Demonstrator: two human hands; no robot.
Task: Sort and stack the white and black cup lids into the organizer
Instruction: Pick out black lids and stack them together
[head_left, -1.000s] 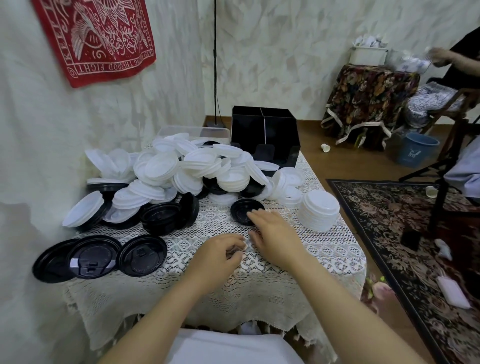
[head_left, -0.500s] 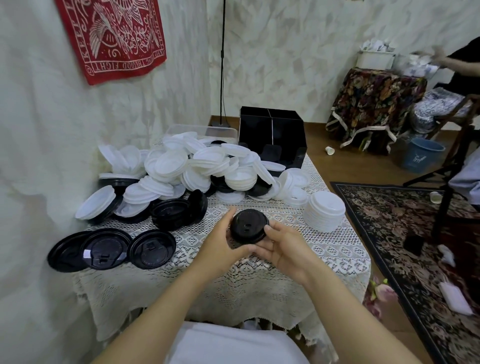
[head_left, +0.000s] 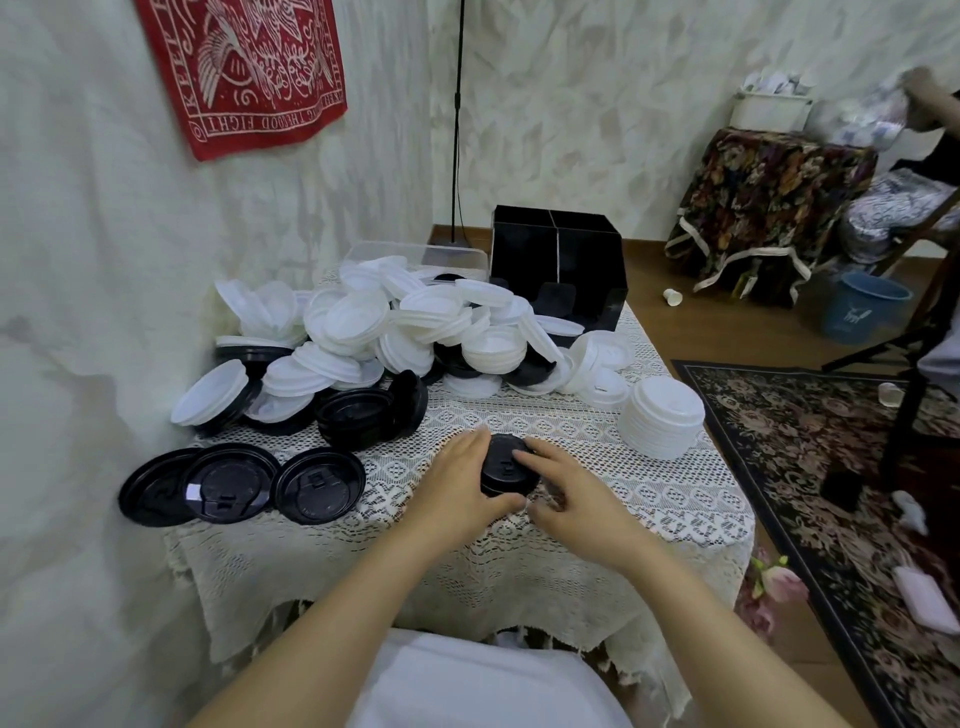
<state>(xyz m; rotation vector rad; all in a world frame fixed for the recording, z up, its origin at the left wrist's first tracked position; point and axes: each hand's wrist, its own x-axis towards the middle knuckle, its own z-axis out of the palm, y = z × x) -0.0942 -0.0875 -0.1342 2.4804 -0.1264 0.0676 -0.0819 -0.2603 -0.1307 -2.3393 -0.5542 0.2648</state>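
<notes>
A small black lid (head_left: 506, 466) lies dome-up on the lace tablecloth (head_left: 597, 499) near the front middle. My left hand (head_left: 460, 480) curls round its left side, thumb under the near edge. My right hand (head_left: 569, 486) touches its right side, with a fingertip on top. A jumbled heap of white lids (head_left: 405, 327) with black lids (head_left: 363, 415) mixed in fills the back of the table. A neat stack of white lids (head_left: 661, 415) stands at the right. The black organizer (head_left: 556, 270) sits at the far edge, its compartments partly hidden by the heap.
Three large black lids (head_left: 234, 483) overhang the table's left front edge by the wall. A clear plastic bin (head_left: 415, 254) stands behind the heap. To the right are a patterned rug (head_left: 831, 467), a blue bucket (head_left: 862, 306) and another person's arm (head_left: 930, 98).
A second ago both hands lay on the cloth beside the black lid. They lifted it, and now it is back down on the cloth, dome-up, between both hands.
</notes>
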